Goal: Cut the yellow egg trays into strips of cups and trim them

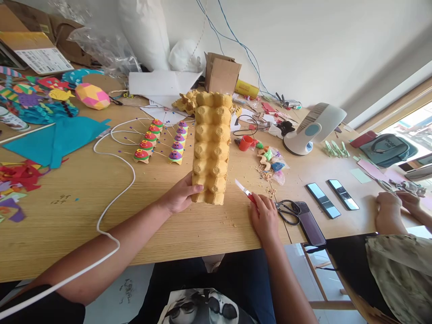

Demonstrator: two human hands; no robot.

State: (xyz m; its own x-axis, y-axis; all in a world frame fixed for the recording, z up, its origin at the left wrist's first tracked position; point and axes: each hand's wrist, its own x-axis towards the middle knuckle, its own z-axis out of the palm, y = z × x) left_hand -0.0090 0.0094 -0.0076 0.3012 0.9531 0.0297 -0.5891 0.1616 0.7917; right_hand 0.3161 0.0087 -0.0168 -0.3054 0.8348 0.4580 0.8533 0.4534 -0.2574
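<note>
My left hand (180,195) grips the lower left corner of a yellow egg carton (212,146), thumb on its bumpy face. The carton is held up lengthwise above the table. In my right hand (265,218), resting on the wood, is a craft knife (243,189) with a red handle and its blade bare, pointing up and left. Black-handled scissors (289,212) lie just right of that hand. Left of the carton stand two rows of painted carton cups, one red and green (146,145), the other purple and yellow (177,145), with pins sticking out.
A white cable (126,184) runs across the table and over my left arm. Phones (323,200), a white fan (313,128), a red cup (245,142) and clay scraps (270,159) lie to the right. A co-worker's hands (391,207) rest at the far right. Blue felt (57,139) lies left.
</note>
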